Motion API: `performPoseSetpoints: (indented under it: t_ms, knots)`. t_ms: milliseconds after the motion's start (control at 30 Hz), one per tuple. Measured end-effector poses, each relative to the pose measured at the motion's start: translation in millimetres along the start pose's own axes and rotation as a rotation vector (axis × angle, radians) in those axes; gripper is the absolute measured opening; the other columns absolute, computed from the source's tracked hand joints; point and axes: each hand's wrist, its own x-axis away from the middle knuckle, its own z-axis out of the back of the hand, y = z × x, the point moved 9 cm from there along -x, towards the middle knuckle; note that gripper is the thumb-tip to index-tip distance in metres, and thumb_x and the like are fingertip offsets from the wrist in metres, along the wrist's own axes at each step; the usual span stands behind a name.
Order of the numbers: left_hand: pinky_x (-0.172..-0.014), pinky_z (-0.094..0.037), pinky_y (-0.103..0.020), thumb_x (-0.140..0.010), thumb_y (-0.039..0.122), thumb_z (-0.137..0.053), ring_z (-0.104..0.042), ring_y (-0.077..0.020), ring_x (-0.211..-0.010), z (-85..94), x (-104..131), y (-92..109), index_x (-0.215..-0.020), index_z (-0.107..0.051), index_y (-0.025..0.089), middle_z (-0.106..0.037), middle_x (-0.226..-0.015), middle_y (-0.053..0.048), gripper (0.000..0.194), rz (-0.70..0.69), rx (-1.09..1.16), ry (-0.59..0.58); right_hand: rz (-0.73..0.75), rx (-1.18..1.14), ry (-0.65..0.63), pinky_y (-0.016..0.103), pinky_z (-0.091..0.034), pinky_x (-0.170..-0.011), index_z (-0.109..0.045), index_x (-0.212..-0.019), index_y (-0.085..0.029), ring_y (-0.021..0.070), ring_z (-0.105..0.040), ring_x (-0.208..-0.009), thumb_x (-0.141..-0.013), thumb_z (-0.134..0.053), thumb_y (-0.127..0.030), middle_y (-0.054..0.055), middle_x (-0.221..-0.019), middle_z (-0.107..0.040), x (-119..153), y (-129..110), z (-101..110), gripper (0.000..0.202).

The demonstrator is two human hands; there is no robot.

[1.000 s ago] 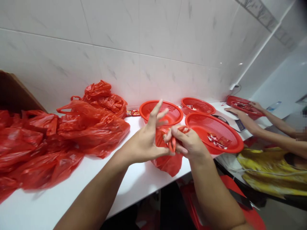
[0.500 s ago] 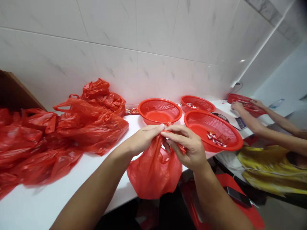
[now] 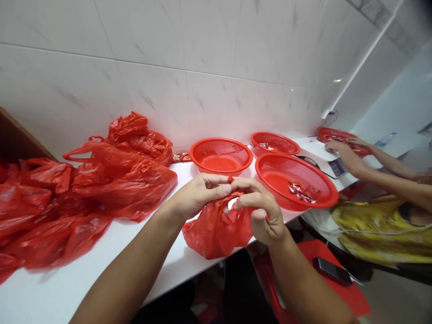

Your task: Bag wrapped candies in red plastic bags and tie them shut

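A red plastic bag hangs from both hands at the table's front edge, its top gathered and twisted. My left hand pinches the gathered top between thumb and fingers. On the other side, my right hand grips the same top with its fingers curled, and a bit of red plastic pokes up between the two hands. Right behind them stands a red basket with nothing visible in it. A larger red basket to the right holds small wrapped packets.
Filled red bags are heaped on the white table at left. Another red basket and a scale stand at right. Another person's hands reach into a far basket. A phone lies on a red stool.
The bag's bottom has risen and its body looks more bunched. My right hand's fingers have curled and shifted at the gathered top. The whole view has moved slightly.
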Motion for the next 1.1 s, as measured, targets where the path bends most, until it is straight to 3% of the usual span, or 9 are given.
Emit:
performPoseSetpoints:
  t_ms: [133,333,600,667,733,833,933,1000,1100]
  knots:
    - [-0.053,-0.047,-0.025,-0.079,0.051,-0.088,-0.057,-0.0125,-0.052,3.1,-1.2,4.6,-0.071,-0.077,0.016,-0.064,-0.057,-0.003,0.038,-0.016,0.098,0.134,-0.010,-0.002,0.019,0.050,-0.056,-0.107,-0.076,-0.106,-0.031,0.0294,-0.065,-0.126,-0.109,-0.041,-0.056,0.009,-0.134,-0.064,0.1,0.2,-3.8,0.043]
    - [-0.063,-0.050,-0.026,-0.075,0.034,-0.089,-0.062,-0.0133,-0.066,15.9,-4.8,0.7,-0.071,-0.077,0.015,-0.071,-0.074,-0.004,0.022,-0.042,0.197,0.272,-0.056,0.125,-0.021,0.050,-0.052,-0.106,-0.071,-0.087,-0.026,0.0294,-0.062,-0.127,-0.110,-0.036,-0.061,0.008,-0.142,-0.062,2.1,2.4,-8.5,0.055]
    - [-0.074,-0.052,-0.029,-0.078,0.027,-0.086,-0.063,-0.0148,-0.081,135.5,18.2,10.8,-0.081,-0.072,0.020,-0.071,-0.086,-0.002,0.016,-0.183,0.293,0.797,-0.076,0.281,-0.005,0.058,-0.047,-0.109,-0.059,-0.072,-0.024,0.0336,-0.053,-0.129,-0.110,-0.034,-0.057,0.008,-0.142,-0.064,51.8,6.5,-4.0,0.056]
    - [-0.074,-0.052,-0.030,-0.080,0.030,-0.085,-0.064,-0.0158,-0.081,147.5,26.2,23.4,-0.082,-0.071,0.021,-0.071,-0.085,-0.002,0.017,-0.246,0.237,0.822,-0.174,0.181,0.010,0.054,-0.052,-0.103,-0.058,-0.073,-0.022,0.0304,-0.059,-0.119,-0.109,-0.034,-0.060,0.009,-0.147,-0.059,64.9,16.5,-4.5,0.058]
    - [-0.075,-0.054,-0.030,-0.081,0.036,-0.085,-0.066,-0.0172,-0.084,134.3,26.2,36.3,-0.083,-0.072,0.021,-0.072,-0.089,-0.003,0.020,-0.291,0.124,0.733,-0.345,0.028,0.045,0.047,-0.059,-0.091,-0.061,-0.081,-0.022,0.0228,-0.066,-0.099,-0.109,-0.032,-0.061,0.010,-0.154,-0.050,74.3,34.4,-7.8,0.057]
    - [-0.079,-0.057,-0.033,-0.083,0.041,-0.084,-0.068,-0.0200,-0.088,76.6,16.2,43.7,-0.082,-0.074,0.019,-0.075,-0.098,-0.007,0.023,-0.286,-0.123,0.489,-0.603,-0.168,0.017,0.034,-0.062,-0.065,-0.064,-0.116,-0.027,0.0128,-0.066,-0.076,-0.110,-0.038,-0.056,0.013,-0.160,-0.041,82.6,66.3,-31.4,0.040]
    - [-0.090,-0.058,-0.039,-0.088,0.037,-0.079,-0.072,-0.0245,-0.099,4.8,5.9,27.3,-0.084,-0.079,0.019,-0.077,-0.103,-0.009,0.019,-0.185,-0.400,0.169,-0.703,-0.171,-0.100,0.032,-0.062,-0.064,-0.051,-0.139,-0.029,0.0156,-0.069,-0.081,-0.100,-0.063,-0.045,0.014,-0.149,-0.053,83.8,92.1,-64.8,0.044]
    - [-0.102,-0.056,-0.043,-0.089,0.036,-0.078,-0.069,-0.0285,-0.116,-23.2,8.3,11.3,-0.106,-0.081,0.022,-0.076,-0.119,-0.011,0.022,-0.128,-0.577,0.041,-0.728,-0.097,-0.128,0.034,-0.062,-0.071,-0.052,-0.139,-0.026,0.0205,-0.071,-0.087,-0.086,-0.076,-0.034,0.012,-0.129,-0.066,85.6,107.4,-77.9,0.058]
    - [-0.118,-0.045,-0.054,-0.074,0.041,-0.090,-0.047,-0.0376,-0.148,-20.7,24.0,-9.8,-0.161,-0.047,0.028,-0.048,-0.163,-0.015,0.097,-0.060,-0.829,0.070,-0.814,-0.090,-0.070,0.033,-0.059,-0.071,-0.063,-0.117,-0.021,0.0220,-0.070,-0.082,-0.082,-0.072,-0.025,0.005,-0.095,-0.072,93.1,123.5,-81.3,0.037]
